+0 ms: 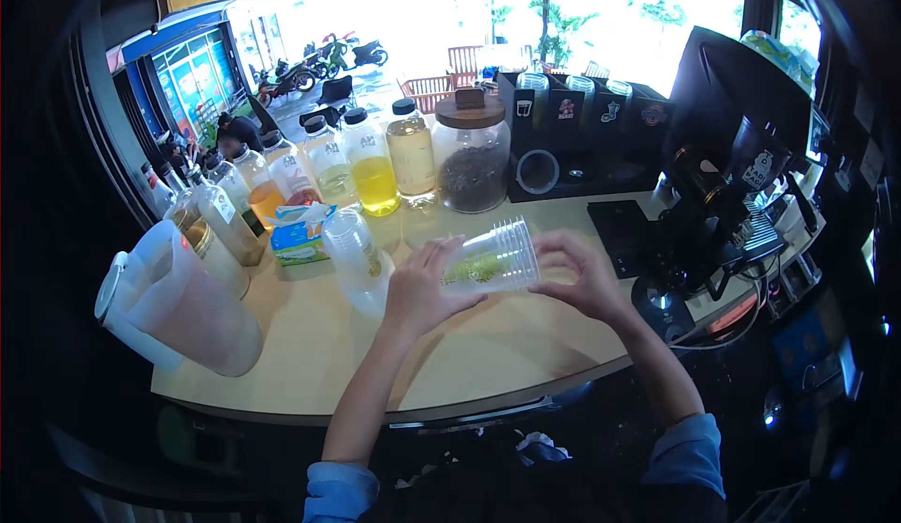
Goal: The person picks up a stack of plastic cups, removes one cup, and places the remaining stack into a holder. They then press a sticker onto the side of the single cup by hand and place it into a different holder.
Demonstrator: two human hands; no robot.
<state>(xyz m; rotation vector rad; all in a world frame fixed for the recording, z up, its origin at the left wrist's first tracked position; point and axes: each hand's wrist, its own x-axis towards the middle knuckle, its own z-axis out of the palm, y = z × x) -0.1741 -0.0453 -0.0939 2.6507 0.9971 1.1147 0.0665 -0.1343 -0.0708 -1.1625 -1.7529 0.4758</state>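
Holding a stack of clear plastic cups (pixel 493 258) on its side, both hands meet above the middle of the pale counter (pixel 469 363) in the head view. The left hand (pixel 427 288) wraps the stack's closed bottom end, thumb on top and fingers curled underneath, clamped on the plastic. The right hand (pixel 582 279) takes the open rim end, its fingers bent around the ribbed rims and pressed against them. The stack hangs in the air, clear of the counter, with a greenish print showing through its wall. Both forearms are bare, with blue sleeves pushed up at the elbows.

Just left of the left hand, a second stack of clear cups (pixel 355 246) stands on the counter, beside a green and blue tissue box (pixel 302 235). Farther left, a large white lidded jug (pixel 178 312) sits at the counter's edge. Along the back stands a row of bottles; one bottle with yellow liquid (pixel 374 171) is next to a glass jar with a wooden lid (pixel 472 152) that holds something dark. To the right of the hands, a flat black scale (pixel 619 227) lies on the counter, and a black machine (pixel 723 185) stands beyond it.
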